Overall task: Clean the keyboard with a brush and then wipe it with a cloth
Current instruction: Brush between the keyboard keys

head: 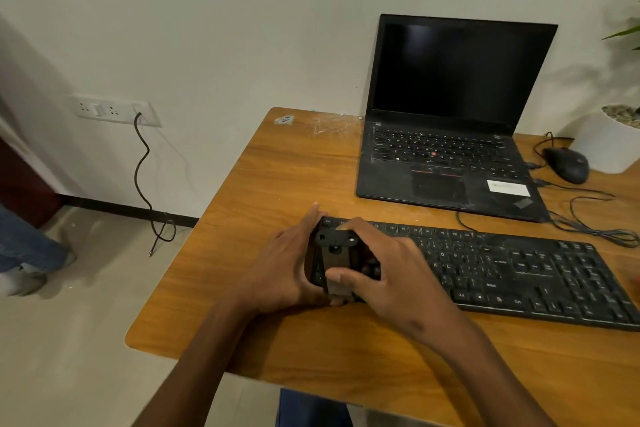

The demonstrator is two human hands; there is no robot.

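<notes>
Both hands met over left end of keyboard (512, 270): left hand (287, 267) cupped against its left edge, right hand (388, 270) curled round small dark brush (336, 260) held upright on keys. Desk (277, 184) occupied by keyboard at near side, laptop (450, 114) far right, mouse (568, 163) beside it.

A flat black wired keyboard (512, 270) lies along the near part of the rectangular wooden table (277, 177). Behind it stands an open black laptop (450, 135), with a black corded mouse (568, 165) to the laptop's right and a round white plant pot (613, 146) behind the mouse. Both hands, the left hand (280, 270) and the right hand (391, 274), rest over the keyboard's left end, around a small dark boxy object (334, 253).
</notes>
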